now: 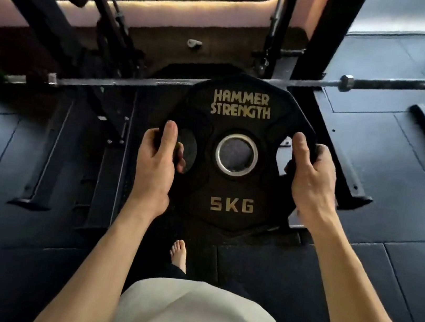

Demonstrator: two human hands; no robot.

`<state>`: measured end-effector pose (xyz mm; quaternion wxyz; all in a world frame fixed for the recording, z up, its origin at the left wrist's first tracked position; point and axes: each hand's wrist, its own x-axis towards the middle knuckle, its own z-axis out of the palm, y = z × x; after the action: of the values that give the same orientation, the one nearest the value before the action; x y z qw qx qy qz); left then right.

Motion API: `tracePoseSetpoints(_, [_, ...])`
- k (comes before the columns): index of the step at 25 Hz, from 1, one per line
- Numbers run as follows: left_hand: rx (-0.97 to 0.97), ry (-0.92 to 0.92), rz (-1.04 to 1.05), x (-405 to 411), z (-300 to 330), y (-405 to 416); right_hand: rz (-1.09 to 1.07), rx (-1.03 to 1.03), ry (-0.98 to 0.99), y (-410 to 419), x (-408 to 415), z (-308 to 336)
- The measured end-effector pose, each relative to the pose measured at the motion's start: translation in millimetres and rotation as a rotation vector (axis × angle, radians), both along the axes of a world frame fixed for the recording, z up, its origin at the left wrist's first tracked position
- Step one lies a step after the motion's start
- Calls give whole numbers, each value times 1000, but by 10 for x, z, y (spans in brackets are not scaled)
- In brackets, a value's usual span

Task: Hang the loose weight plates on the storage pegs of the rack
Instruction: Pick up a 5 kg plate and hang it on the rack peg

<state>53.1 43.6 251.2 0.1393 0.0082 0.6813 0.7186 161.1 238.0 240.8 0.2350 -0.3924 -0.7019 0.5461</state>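
The left hand point(157, 158) curls its fingers through the grip slot at nine o'clock on the black rubber-coated 5 kg weight plate with gold lettering and a steel-ringed centre hole point(233, 180), thumb lying along the rim; the right hand point(311, 173) clasps the slot at three o'clock the same way, thumb on the face. So both hands grip the plate, which is carried in the air, face up toward the camera, in front of the person's body and above the dark rubber floor mats point(404, 217). At twelve o'clock beyond it lies a long steel barbell point(123, 84), with the black steel rack frame point(324, 34) rising behind. This looks like the carrying step: plate lifted, not yet hung. No storage peg is plainly visible, so the next move likely calls for finding one on the rack, turning the plate upright and lining its centre hole with the peg.
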Motion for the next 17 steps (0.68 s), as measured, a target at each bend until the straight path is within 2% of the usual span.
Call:
tracePoseSetpoints(5, [11, 7, 370, 271, 318, -1136, 328, -14, 114, -879, -409, 341])
tracePoseSetpoints(9, [19, 75, 650, 539, 494, -2150, 558, -27, 169, -1899, -656, 555])
tracePoseSetpoints(17, [-2, 155, 872, 937, 608, -4575, 829, -133, 220, -4423, -814, 582])
